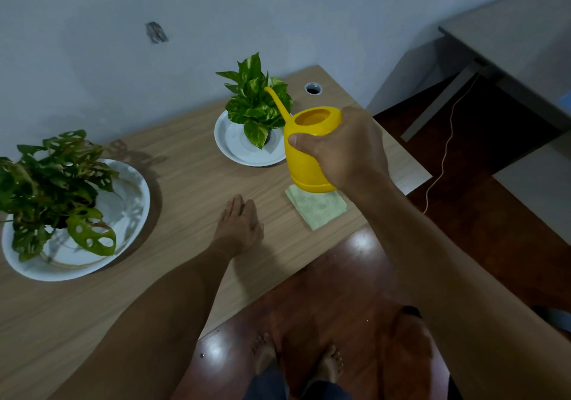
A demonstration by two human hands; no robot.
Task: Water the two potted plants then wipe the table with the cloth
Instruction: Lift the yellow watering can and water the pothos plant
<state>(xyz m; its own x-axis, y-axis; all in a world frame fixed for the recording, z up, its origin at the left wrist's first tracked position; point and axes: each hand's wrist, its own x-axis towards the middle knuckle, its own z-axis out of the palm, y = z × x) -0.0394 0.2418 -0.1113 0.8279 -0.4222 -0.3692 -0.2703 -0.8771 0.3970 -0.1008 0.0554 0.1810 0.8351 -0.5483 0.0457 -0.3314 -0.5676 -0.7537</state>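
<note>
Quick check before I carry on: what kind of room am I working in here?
Probably a plain home or office room: a wooden desk with a cable grommet hole set against a bare scuffed wall, a second grey desk alongside, and a glossy dark floor.

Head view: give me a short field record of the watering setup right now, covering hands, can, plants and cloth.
right hand: gripping the yellow watering can, held up above the table
spout: points toward the far plant
far plant: on a white plate
left hand: flat on the table, holding nothing
near plant: on a large white plate, at the left
cloth: folded, green, on the table below the can
</note>
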